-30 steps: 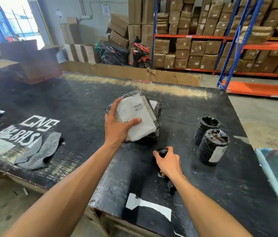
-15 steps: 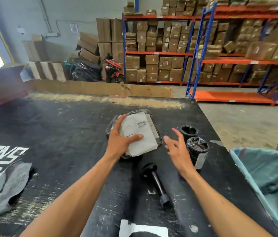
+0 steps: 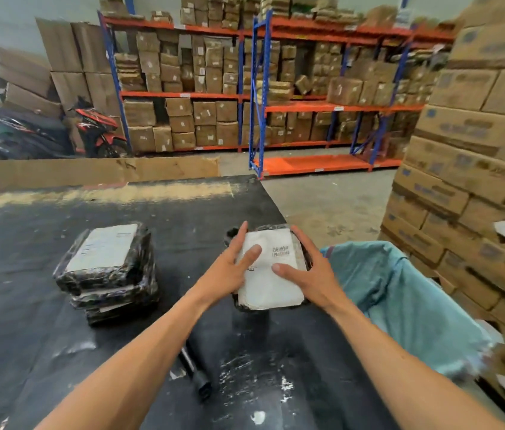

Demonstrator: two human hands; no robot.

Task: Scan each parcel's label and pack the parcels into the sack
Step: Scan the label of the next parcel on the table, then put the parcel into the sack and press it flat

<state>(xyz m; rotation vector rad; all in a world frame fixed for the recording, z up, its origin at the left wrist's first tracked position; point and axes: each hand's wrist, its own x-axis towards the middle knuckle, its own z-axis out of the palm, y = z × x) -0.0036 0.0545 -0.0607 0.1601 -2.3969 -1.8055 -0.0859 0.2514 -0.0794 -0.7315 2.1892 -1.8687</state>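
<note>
Parcel (image 3: 271, 274) gripped between left hand (image 3: 229, 271) and right hand (image 3: 313, 274), sack (image 3: 406, 305) just right

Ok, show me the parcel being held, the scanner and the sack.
parcel (image 3: 271, 282), head view, on its white label.
scanner (image 3: 193, 372), head view, on its black handle.
sack (image 3: 406, 302), head view, on its blue inner wall.

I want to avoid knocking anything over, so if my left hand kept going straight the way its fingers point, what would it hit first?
Nothing soon, probably. The left hand grips the parcel, fingers pointing up-table and slightly right. Beyond lies bare black table, then its far edge. Depth is unclear.
</note>
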